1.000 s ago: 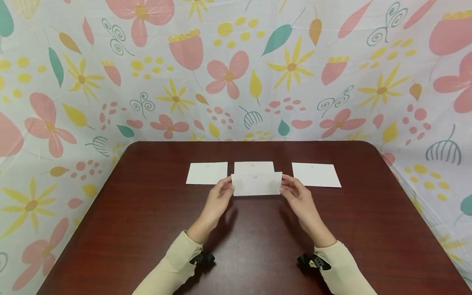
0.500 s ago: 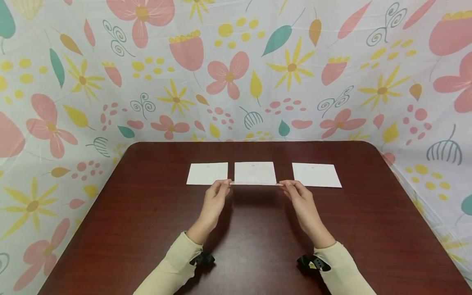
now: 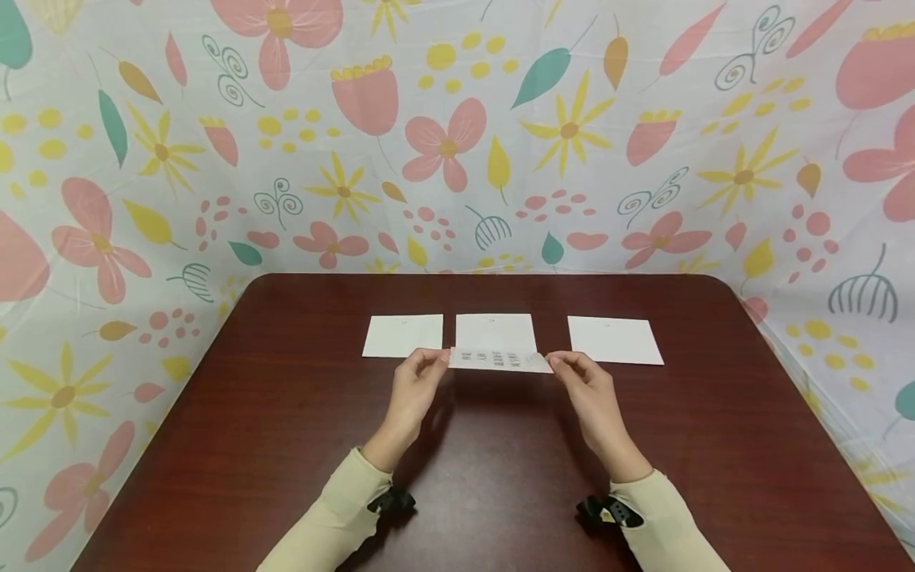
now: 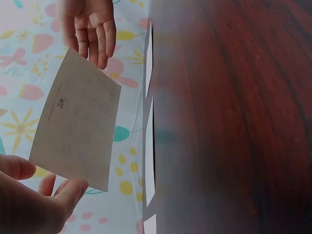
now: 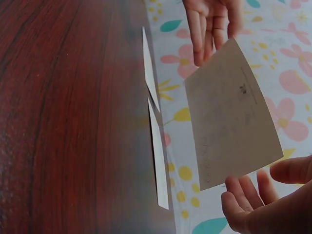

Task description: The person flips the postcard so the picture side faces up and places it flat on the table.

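Note:
A white card [image 3: 493, 360] is stretched between my two hands over the table, tilted so that a face with dark printed characters shows in the head view. My left hand [image 3: 415, 393] pinches its left end between thumb and fingers. At the opposite end my right hand [image 3: 588, 393] pinches it the same way. From the left wrist, the card's other face [image 4: 80, 122] shows a small dark emblem near one edge. Behind the held card lies a flat white card [image 3: 495, 330], its near edge partly covered in the head view.
Another white card [image 3: 403, 336] lies flat to the left, and one more white card [image 3: 616, 340] to the right, all in one row. The dark reddish-brown table [image 3: 486, 492] runs back to a flower-printed cloth [image 3: 457, 214]. Each wrist wears a black strap [image 3: 393, 502].
The held card has turned between my hands, from its nearly blank face, through edge-on, to the printed face. Both hands stay in nearly the same place; the cards on the table have not moved.

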`<move>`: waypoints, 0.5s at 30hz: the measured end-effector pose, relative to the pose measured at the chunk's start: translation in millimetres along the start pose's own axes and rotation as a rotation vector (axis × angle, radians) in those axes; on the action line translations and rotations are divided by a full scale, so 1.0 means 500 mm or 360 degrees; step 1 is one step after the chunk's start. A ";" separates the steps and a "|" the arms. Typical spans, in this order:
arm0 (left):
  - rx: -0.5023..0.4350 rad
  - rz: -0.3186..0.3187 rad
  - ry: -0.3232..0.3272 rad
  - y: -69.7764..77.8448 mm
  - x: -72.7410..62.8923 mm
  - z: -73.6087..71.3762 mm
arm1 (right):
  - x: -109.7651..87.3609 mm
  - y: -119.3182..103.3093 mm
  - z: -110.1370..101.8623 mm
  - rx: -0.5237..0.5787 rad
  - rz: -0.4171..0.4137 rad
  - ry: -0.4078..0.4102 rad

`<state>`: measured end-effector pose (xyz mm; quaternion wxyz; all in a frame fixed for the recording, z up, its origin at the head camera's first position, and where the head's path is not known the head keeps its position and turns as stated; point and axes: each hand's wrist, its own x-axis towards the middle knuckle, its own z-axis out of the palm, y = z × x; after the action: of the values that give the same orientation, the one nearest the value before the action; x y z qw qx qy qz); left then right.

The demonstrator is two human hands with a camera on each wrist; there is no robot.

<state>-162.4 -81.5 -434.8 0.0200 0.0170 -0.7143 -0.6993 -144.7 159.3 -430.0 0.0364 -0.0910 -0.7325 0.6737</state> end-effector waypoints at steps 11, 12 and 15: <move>-0.0016 0.0133 -0.0085 -0.016 0.003 -0.002 | -0.002 0.000 -0.001 -0.0036 -0.0024 -0.0042; -0.0006 0.0156 -0.0094 -0.018 0.003 -0.002 | -0.002 0.000 -0.001 -0.0048 -0.0028 -0.0045; 0.0073 0.0207 -0.0103 -0.021 0.006 -0.002 | 0.000 0.002 -0.001 -0.0067 -0.0037 -0.0054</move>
<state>-165.2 -82.8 -445.5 0.0419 -0.0514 -0.7301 -0.6801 -144.4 159.7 -430.9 0.0299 -0.0718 -0.7481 0.6590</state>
